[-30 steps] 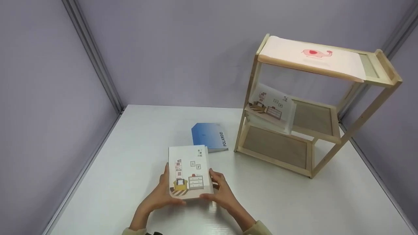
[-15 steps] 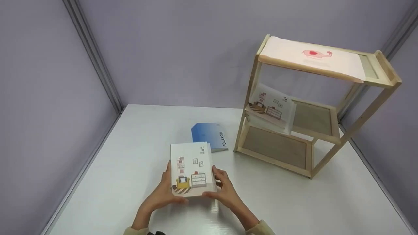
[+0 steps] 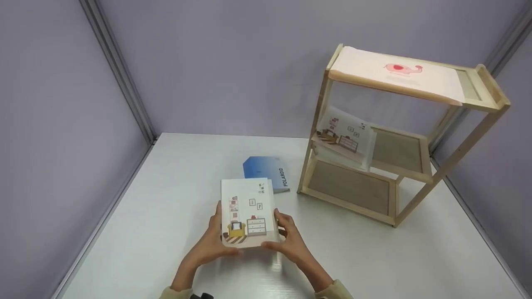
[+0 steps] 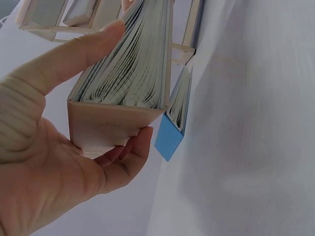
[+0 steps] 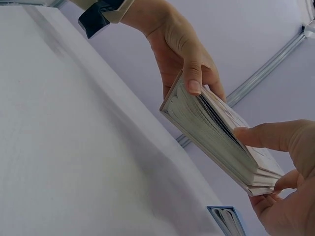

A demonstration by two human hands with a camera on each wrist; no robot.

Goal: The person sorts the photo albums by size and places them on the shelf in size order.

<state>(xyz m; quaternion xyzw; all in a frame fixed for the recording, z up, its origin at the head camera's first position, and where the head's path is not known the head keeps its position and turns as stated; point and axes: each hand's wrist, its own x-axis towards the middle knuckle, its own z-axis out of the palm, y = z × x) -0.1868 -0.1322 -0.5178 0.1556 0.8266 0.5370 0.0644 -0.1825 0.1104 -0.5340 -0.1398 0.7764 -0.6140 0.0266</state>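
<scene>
A thick photo album [image 3: 245,207] with a white cover, printed with a yellow armchair and a drawer chest, is held up over the white table by both hands. My left hand [image 3: 210,245] grips its left side; in the left wrist view the fingers wrap the spine [image 4: 110,125] and the thumb lies along the page edges. At the lower right corner my right hand [image 3: 293,241] pinches it between thumb and fingers, and the right wrist view shows the album's page edges [image 5: 211,132]. Partly covered behind it, a blue album [image 3: 268,170] marked POLAROID lies on the table.
A wooden rack [image 3: 411,199] stands at the right. Its top bears a pale sheet [image 3: 374,66] with a pink elephant. On the middle shelf leans another album [image 3: 345,139] with a similar room picture. Walls [image 3: 249,62] enclose the table [image 3: 166,187].
Both hands have carried the white album slightly right and away from me, so it covers a little more of the blue album. The rack and its contents stay put.
</scene>
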